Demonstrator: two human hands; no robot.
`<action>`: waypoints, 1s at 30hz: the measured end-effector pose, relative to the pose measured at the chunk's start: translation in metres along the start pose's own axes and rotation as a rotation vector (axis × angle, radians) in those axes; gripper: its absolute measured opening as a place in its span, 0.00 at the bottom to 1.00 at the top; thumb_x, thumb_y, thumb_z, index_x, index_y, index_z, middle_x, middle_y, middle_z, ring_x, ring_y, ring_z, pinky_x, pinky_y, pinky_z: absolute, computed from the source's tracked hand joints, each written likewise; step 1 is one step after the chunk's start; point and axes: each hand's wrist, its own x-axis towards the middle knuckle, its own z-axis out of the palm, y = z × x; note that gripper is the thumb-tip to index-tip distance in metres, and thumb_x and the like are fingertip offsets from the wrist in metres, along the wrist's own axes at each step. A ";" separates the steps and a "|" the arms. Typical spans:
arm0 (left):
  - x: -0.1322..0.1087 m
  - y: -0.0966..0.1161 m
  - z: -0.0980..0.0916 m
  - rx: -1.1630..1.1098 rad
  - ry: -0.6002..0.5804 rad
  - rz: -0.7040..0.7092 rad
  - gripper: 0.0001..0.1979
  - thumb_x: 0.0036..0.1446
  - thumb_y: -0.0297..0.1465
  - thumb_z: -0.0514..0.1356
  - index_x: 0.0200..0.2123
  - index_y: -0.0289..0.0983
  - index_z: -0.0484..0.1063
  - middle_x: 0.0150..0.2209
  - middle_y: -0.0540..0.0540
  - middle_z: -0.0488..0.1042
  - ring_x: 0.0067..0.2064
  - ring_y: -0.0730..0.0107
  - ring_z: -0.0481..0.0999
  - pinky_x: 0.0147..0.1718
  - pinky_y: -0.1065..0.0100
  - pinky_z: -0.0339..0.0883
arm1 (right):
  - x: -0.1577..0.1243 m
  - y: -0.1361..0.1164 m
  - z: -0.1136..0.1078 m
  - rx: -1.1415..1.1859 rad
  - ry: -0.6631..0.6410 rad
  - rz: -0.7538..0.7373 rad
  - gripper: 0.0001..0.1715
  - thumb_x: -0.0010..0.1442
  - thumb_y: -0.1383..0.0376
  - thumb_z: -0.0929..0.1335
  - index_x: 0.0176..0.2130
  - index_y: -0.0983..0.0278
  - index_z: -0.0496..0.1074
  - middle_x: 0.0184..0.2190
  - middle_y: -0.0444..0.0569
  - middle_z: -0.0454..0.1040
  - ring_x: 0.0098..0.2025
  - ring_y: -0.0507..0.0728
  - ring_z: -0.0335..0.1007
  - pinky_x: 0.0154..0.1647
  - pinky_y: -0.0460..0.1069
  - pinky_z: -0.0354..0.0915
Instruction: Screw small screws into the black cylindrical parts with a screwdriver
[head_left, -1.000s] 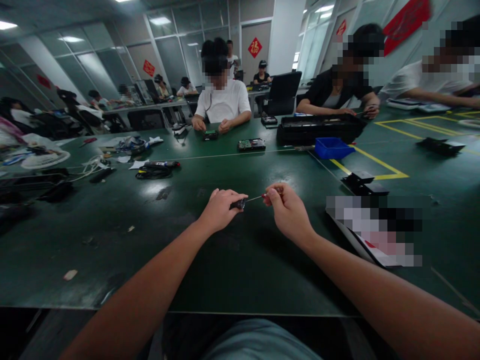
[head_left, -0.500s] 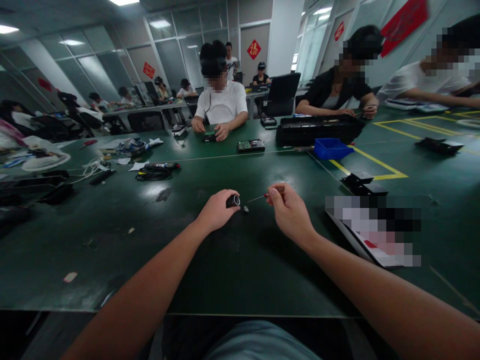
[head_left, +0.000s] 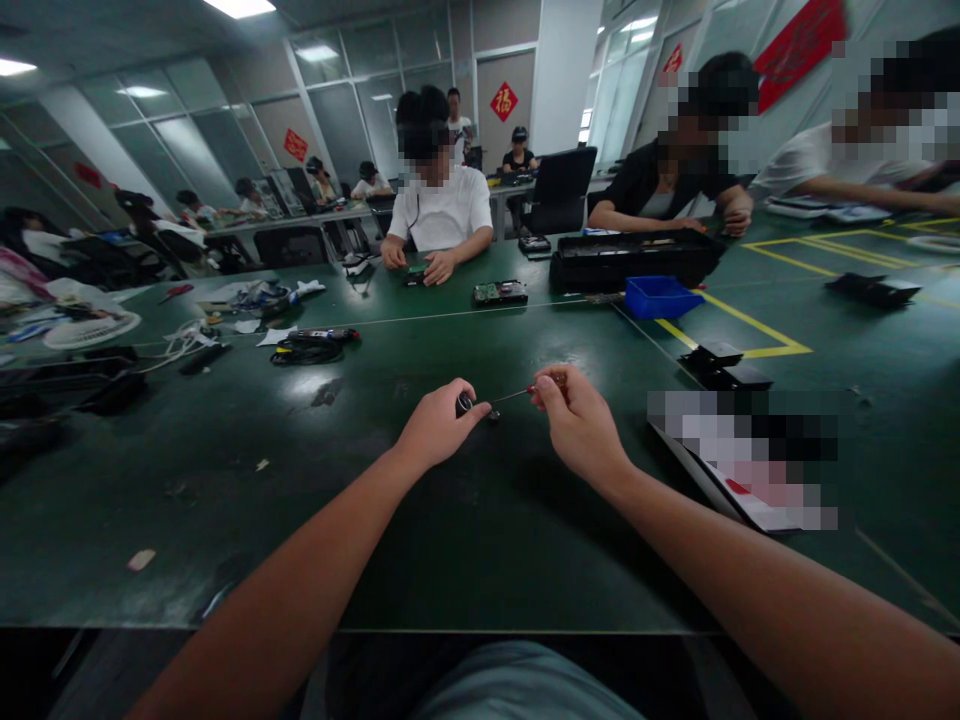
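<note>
**Q:** What does each hand hold?
**A:** The left hand (head_left: 439, 428) is closed, with thumb and forefinger pinching a small dark cylindrical part (head_left: 465, 403). The right hand (head_left: 576, 425) is clenched on the red handle of a thin screwdriver (head_left: 517, 395). Its shaft points toward 9 o'clock, and the tip is just beside the part.

**Q:** Where is the part?
**A:** It is mid-view, raised slightly off the green surface (head_left: 450, 540). A tiny loose piece (head_left: 493, 414) lies on the surface at the part's 4 o'clock, below the shaft. What the piece is cannot be told.

**Q:** How would the part handle?
**A:** By its look it is light, rigid and smooth-sided, so it is apt to roll or slip from the fingertips. The pinch belongs across the barrel, leaving the end that faces the tip free. The screwdriver shaft looks slender and may flex, so the handle is the place to hold it.

**Q:** What lies around?
**A:** From the hands:
- A board (head_left: 500, 292) is at 12 o'clock.
- A blue bin (head_left: 660, 297) is at 1 o'clock, with a black tray (head_left: 630, 260) just beyond it.
- Cables (head_left: 307, 347) are at 10 o'clock.
- A person in a white shirt (head_left: 442, 215) sits across the surface, their hands on another item.
</note>
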 end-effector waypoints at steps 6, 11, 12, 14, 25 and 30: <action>-0.002 -0.001 0.008 0.192 -0.074 0.136 0.13 0.67 0.34 0.55 0.47 0.42 0.78 0.43 0.46 0.77 0.43 0.63 0.76 0.41 0.62 0.67 | 0.001 0.002 0.000 -0.006 -0.006 0.010 0.12 0.69 0.55 0.62 0.42 0.59 0.69 0.34 0.47 0.75 0.38 0.59 0.74 0.42 0.55 0.65; -0.002 0.005 0.013 0.382 -0.147 0.168 0.18 0.67 0.44 0.56 0.52 0.44 0.77 0.43 0.44 0.77 0.42 0.60 0.76 0.34 0.64 0.66 | 0.002 0.001 0.000 -0.024 -0.008 0.023 0.12 0.69 0.56 0.62 0.42 0.59 0.70 0.34 0.47 0.76 0.38 0.59 0.74 0.41 0.55 0.65; -0.002 0.007 0.013 0.407 -0.159 0.174 0.19 0.66 0.45 0.56 0.52 0.44 0.78 0.43 0.44 0.77 0.42 0.59 0.76 0.33 0.65 0.66 | 0.002 0.001 0.000 -0.023 -0.009 0.023 0.12 0.69 0.56 0.62 0.42 0.59 0.70 0.34 0.47 0.76 0.38 0.59 0.74 0.41 0.55 0.65; -0.001 0.010 0.014 0.444 -0.175 0.189 0.18 0.66 0.45 0.56 0.50 0.43 0.78 0.42 0.44 0.77 0.41 0.59 0.76 0.31 0.65 0.65 | 0.002 0.001 0.000 -0.021 -0.010 0.020 0.12 0.69 0.55 0.62 0.42 0.59 0.69 0.34 0.47 0.76 0.38 0.59 0.74 0.41 0.55 0.66; 0.011 -0.016 0.001 -0.028 -0.035 -0.021 0.12 0.64 0.38 0.58 0.40 0.39 0.78 0.39 0.43 0.80 0.36 0.63 0.77 0.35 0.64 0.66 | 0.002 -0.002 -0.001 -0.043 -0.035 0.028 0.13 0.69 0.55 0.61 0.43 0.60 0.69 0.34 0.48 0.76 0.38 0.59 0.74 0.42 0.55 0.65; 0.031 -0.045 -0.024 -0.655 0.147 -0.313 0.10 0.61 0.34 0.59 0.42 0.37 0.76 0.35 0.45 0.77 0.24 0.75 0.70 0.21 0.73 0.57 | 0.001 -0.002 -0.002 -0.053 -0.047 0.032 0.14 0.69 0.54 0.61 0.43 0.60 0.70 0.34 0.48 0.77 0.38 0.59 0.74 0.41 0.54 0.65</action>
